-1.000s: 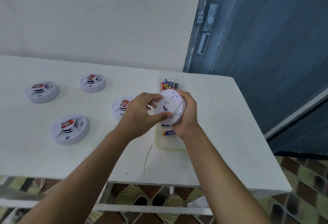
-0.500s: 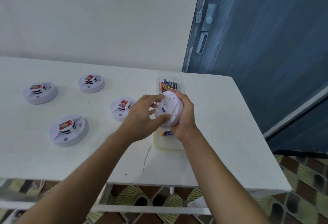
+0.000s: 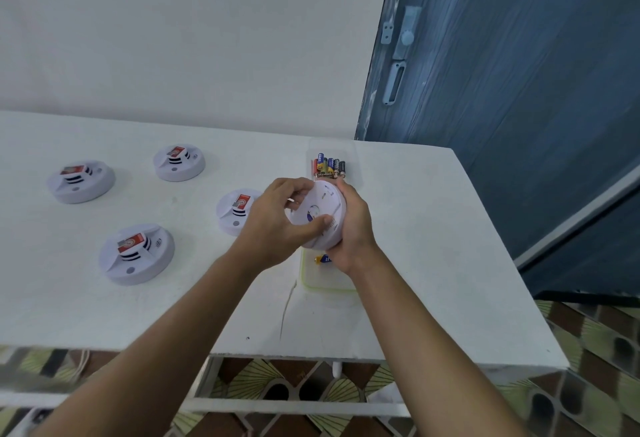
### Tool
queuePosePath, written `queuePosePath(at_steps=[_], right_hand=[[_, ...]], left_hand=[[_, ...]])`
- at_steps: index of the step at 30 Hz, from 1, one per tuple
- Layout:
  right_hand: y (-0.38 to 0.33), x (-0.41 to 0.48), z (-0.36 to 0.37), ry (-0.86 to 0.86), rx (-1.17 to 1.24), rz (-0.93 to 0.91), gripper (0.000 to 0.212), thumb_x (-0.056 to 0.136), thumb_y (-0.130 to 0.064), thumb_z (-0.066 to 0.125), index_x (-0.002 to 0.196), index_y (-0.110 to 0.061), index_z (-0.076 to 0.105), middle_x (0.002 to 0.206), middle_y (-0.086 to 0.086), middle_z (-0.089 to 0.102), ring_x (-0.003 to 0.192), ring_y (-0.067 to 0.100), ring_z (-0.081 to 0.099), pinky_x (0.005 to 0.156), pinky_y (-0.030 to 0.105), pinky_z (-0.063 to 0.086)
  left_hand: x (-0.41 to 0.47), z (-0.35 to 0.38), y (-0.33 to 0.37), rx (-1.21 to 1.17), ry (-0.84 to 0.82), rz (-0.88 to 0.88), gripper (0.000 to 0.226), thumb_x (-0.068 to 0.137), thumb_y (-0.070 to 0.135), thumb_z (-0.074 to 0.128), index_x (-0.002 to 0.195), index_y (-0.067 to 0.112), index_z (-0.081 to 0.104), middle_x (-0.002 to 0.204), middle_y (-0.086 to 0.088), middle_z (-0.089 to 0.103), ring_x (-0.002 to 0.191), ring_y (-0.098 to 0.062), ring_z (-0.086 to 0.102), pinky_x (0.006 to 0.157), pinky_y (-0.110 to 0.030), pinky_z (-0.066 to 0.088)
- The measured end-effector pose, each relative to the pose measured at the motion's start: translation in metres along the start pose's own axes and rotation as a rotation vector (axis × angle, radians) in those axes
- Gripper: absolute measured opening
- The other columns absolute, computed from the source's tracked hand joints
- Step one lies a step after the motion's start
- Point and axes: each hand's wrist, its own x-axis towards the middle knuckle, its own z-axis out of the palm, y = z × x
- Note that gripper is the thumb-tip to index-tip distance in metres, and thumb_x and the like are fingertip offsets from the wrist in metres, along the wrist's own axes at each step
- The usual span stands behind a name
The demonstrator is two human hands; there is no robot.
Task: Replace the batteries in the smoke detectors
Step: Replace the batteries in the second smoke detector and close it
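Note:
I hold a round white smoke detector (image 3: pixel 325 210) tilted on edge above the table, its back turned toward me. My right hand (image 3: pixel 353 225) grips its right rim from behind. My left hand (image 3: pixel 277 222) grips its left side, thumb pressed on the back face and fingers curled over the top edge. Several batteries (image 3: pixel 329 166) stand in a clear box (image 3: pixel 349 152) just beyond. One blue and yellow battery (image 3: pixel 322 259) lies in a clear tray (image 3: pixel 327 281) under my hands.
Several other white smoke detectors lie face up on the white table (image 3: pixel 433 246): one (image 3: pixel 235 211) right beside my left hand, one (image 3: pixel 136 253) at front left, two further back (image 3: pixel 81 180) (image 3: pixel 179 162). A blue door (image 3: pixel 519 90) stands at right.
My left hand's grip has shifted slightly on the detector's back, and the detector has turned a little between my hands. Everything on the table stays where it was.

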Motion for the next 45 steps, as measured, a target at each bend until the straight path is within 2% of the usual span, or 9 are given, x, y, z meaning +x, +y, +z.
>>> queuePosePath(at_steps=[8,11,13,17,22,27,31,38,45], right_hand=[[0.0,-0.002,-0.006,0.023,0.094,0.072,0.051,0.101,-0.051,0.033,0.116,-0.013,0.063,0.101,0.012,0.069,0.091,0.027,0.066,0.081,0.036,0.051],[-0.004,-0.001,-0.006,0.055,0.21,0.066,0.045,0.097,-0.043,0.036,0.116,-0.007,0.057,0.106,0.017,0.062,0.1,0.034,0.059,0.084,0.04,0.047],[-0.007,0.0,-0.004,0.083,0.269,0.099,0.047,0.097,-0.04,0.038,0.123,-0.004,0.054,0.115,0.021,0.056,0.109,0.039,0.054,0.093,0.046,0.046],[-0.009,-0.001,-0.001,0.073,0.131,0.143,0.059,0.098,-0.051,0.042,0.132,-0.006,0.058,0.118,0.019,0.064,0.108,0.036,0.06,0.088,0.044,0.049],[-0.015,0.0,-0.004,0.08,-0.08,0.01,0.045,0.101,-0.052,0.046,0.114,-0.016,0.069,0.099,0.008,0.074,0.09,0.023,0.067,0.081,0.035,0.053],[-0.017,-0.002,0.001,0.125,-0.162,-0.107,0.048,0.098,-0.046,0.054,0.123,-0.007,0.069,0.113,0.013,0.074,0.091,0.021,0.07,0.07,0.029,0.056],[-0.014,-0.003,0.005,0.153,-0.12,-0.087,0.044,0.098,-0.039,0.058,0.123,-0.005,0.067,0.111,0.013,0.074,0.091,0.023,0.069,0.063,0.028,0.058],[-0.006,-0.003,0.009,0.148,-0.059,-0.083,0.037,0.102,-0.032,0.055,0.122,-0.003,0.066,0.114,0.016,0.073,0.091,0.025,0.072,0.068,0.034,0.062],[-0.004,-0.001,0.011,0.137,-0.071,-0.095,0.028,0.099,-0.029,0.059,0.11,-0.006,0.07,0.096,0.008,0.076,0.08,0.018,0.073,0.06,0.029,0.058]], left_hand=[[-0.005,-0.009,-0.006,-0.101,-0.166,-0.071,0.03,0.098,0.034,0.051,0.127,0.03,0.056,0.121,0.015,0.062,0.105,0.012,0.056,0.094,-0.014,0.047],[-0.011,-0.015,-0.009,-0.117,-0.228,-0.019,0.051,0.089,0.049,0.06,0.135,0.03,0.05,0.131,0.015,0.059,0.119,0.01,0.051,0.099,-0.012,0.04],[-0.015,-0.013,-0.014,0.06,-0.192,0.105,0.07,0.077,0.053,0.072,0.137,0.023,0.051,0.133,0.015,0.057,0.121,0.005,0.05,0.102,-0.014,0.039],[-0.017,-0.009,-0.013,0.093,-0.004,0.168,0.047,0.086,0.027,0.071,0.13,0.017,0.059,0.121,0.014,0.064,0.11,0.005,0.056,0.095,-0.012,0.043],[-0.011,-0.015,-0.004,-0.321,0.0,-0.101,0.032,0.092,0.011,0.063,0.124,0.009,0.06,0.109,0.007,0.071,0.1,-0.003,0.067,0.083,-0.016,0.052],[-0.003,-0.015,-0.005,-0.605,0.101,-0.318,0.028,0.094,0.016,0.061,0.118,0.004,0.062,0.104,-0.01,0.073,0.098,-0.023,0.07,0.082,-0.033,0.057],[0.0,-0.015,-0.004,-0.706,0.123,-0.378,0.029,0.097,0.02,0.056,0.12,0.003,0.061,0.102,-0.006,0.074,0.095,-0.019,0.07,0.078,-0.032,0.055],[-0.002,-0.018,-0.009,-0.366,-0.046,-0.281,0.078,0.072,0.024,0.085,0.139,0.025,0.045,0.121,0.012,0.063,0.106,-0.005,0.063,0.088,-0.026,0.053],[-0.001,-0.023,-0.01,-0.246,-0.056,-0.204,0.062,0.071,0.019,0.085,0.12,0.039,0.053,0.106,0.017,0.067,0.1,-0.008,0.064,0.089,-0.041,0.056]])
